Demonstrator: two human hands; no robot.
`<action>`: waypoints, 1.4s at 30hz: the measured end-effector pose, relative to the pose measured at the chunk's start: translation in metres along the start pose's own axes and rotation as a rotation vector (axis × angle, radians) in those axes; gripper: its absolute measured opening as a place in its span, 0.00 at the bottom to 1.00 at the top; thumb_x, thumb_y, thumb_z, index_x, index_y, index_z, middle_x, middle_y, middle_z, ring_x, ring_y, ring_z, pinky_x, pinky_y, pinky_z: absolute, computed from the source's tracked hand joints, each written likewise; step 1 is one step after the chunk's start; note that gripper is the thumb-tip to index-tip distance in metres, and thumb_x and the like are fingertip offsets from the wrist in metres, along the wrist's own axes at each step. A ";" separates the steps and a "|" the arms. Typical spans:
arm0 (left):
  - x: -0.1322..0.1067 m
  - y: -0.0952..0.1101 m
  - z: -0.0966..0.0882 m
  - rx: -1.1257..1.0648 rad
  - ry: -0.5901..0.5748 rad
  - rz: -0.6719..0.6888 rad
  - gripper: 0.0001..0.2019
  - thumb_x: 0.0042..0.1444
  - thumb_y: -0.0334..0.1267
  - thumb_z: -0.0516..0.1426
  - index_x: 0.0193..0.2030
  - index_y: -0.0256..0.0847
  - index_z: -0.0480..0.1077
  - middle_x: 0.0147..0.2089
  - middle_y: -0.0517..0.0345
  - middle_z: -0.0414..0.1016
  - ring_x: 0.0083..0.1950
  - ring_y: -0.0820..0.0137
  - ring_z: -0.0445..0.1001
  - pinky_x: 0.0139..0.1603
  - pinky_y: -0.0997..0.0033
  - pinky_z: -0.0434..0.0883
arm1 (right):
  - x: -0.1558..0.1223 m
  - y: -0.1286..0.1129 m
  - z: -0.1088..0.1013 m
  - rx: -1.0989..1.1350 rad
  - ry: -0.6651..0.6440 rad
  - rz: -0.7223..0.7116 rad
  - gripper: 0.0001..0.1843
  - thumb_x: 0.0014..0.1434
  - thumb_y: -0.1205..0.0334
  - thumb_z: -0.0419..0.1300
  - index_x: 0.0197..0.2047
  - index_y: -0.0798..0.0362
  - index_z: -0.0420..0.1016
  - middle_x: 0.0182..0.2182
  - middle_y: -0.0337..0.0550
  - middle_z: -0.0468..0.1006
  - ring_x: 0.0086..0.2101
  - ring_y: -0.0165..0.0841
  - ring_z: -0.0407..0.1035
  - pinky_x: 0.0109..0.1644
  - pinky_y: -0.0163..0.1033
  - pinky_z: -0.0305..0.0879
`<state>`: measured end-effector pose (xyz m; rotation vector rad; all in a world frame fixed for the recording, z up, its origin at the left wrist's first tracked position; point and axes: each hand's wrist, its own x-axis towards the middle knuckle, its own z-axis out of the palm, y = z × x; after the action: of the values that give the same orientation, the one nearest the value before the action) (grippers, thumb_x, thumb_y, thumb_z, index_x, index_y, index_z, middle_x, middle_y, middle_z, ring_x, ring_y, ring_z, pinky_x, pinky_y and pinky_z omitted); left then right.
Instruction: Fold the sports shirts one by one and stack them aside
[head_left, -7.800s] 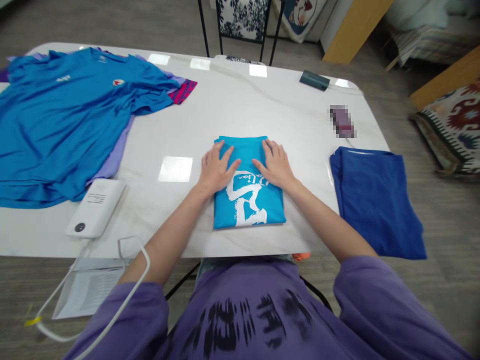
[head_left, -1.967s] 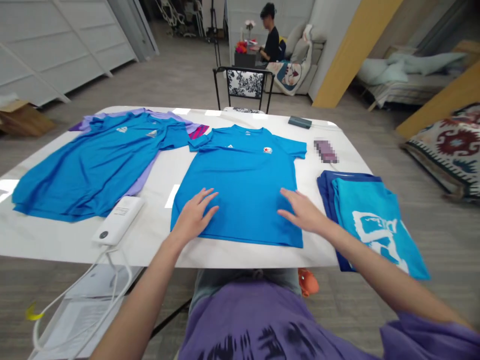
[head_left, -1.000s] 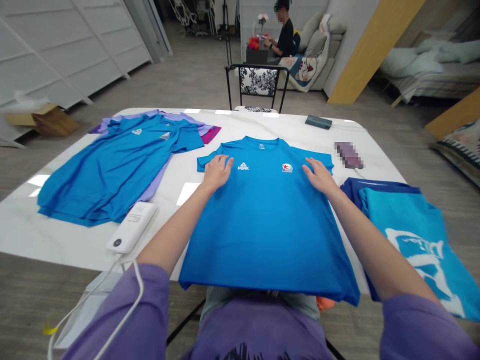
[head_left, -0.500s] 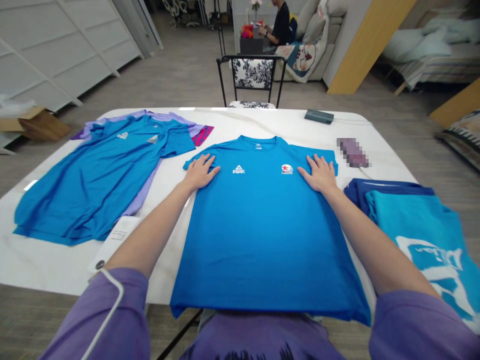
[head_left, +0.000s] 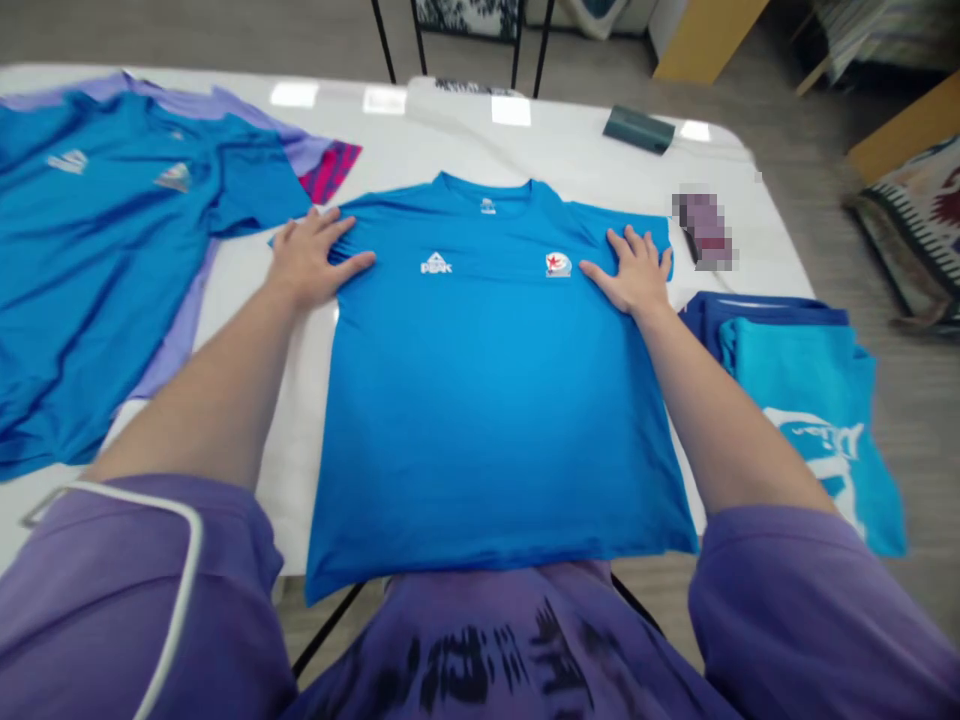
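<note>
A blue T-shirt (head_left: 495, 400) lies spread flat, front side up, its collar toward the far side and its hem hanging over the near table edge. White and red logos mark its chest. My left hand (head_left: 309, 258) rests on its left sleeve and shoulder, fingers spread. On the right shoulder and sleeve lies my right hand (head_left: 636, 268), fingers apart too. Neither hand grips the cloth. Left of my left arm, another blue T-shirt (head_left: 127, 270) lies over a lavender garment (head_left: 174, 345).
Folded blue and turquoise clothes (head_left: 799, 390) are stacked on the right of the white table (head_left: 570, 140). Farther back are a dark case (head_left: 639, 130) and a pixelated purple object (head_left: 703, 228). A black-framed chair (head_left: 469, 20) stands beyond the far edge. A white cable (head_left: 187, 570) crosses my left sleeve.
My view has tilted down and closer. My left hand has slid outward to the left along the sleeve; my right hand stays at the right shoulder, still flat.
</note>
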<state>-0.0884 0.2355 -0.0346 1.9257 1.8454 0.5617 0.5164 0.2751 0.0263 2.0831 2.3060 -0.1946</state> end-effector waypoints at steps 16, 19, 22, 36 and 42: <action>0.003 -0.020 0.000 0.203 0.009 0.201 0.56 0.70 0.70 0.35 0.73 0.09 0.66 0.86 0.36 0.60 0.87 0.29 0.53 0.78 0.15 0.49 | 0.013 -0.004 0.002 0.053 0.073 0.145 0.53 0.84 0.33 0.26 0.85 0.68 0.59 0.82 0.73 0.57 0.84 0.59 0.46 0.80 0.83 0.33; 0.004 -0.022 0.000 0.169 0.013 0.174 0.53 0.70 0.72 0.40 0.76 0.19 0.67 0.88 0.46 0.59 0.89 0.34 0.53 0.83 0.18 0.47 | 0.014 -0.004 0.001 0.052 0.069 0.123 0.56 0.82 0.33 0.24 0.82 0.71 0.64 0.80 0.76 0.60 0.82 0.64 0.48 0.77 0.86 0.33; 0.006 -0.018 0.001 0.115 0.008 0.075 0.49 0.76 0.70 0.52 0.81 0.22 0.60 0.89 0.46 0.57 0.91 0.45 0.50 0.88 0.21 0.42 | 0.011 -0.004 0.000 0.085 0.100 0.133 0.51 0.84 0.32 0.30 0.83 0.65 0.65 0.82 0.75 0.58 0.83 0.60 0.48 0.79 0.83 0.34; -0.014 0.023 -0.017 0.014 0.338 -0.121 0.33 0.80 0.57 0.45 0.83 0.46 0.64 0.85 0.44 0.65 0.87 0.55 0.60 0.85 0.47 0.57 | 0.014 0.017 0.017 0.231 0.434 0.123 0.42 0.80 0.34 0.35 0.75 0.41 0.79 0.74 0.58 0.76 0.76 0.49 0.67 0.81 0.74 0.51; -0.077 0.099 -0.032 -0.079 0.537 -0.295 0.25 0.74 0.45 0.57 0.75 0.45 0.70 0.76 0.36 0.72 0.79 0.47 0.71 0.79 0.39 0.66 | 0.002 0.019 0.004 0.449 0.589 0.057 0.45 0.74 0.35 0.32 0.71 0.44 0.79 0.65 0.58 0.84 0.68 0.55 0.78 0.73 0.65 0.69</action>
<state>-0.0268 0.1557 0.0465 1.5006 2.3302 1.1104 0.5348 0.2783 0.0207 2.7249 2.7121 -0.1149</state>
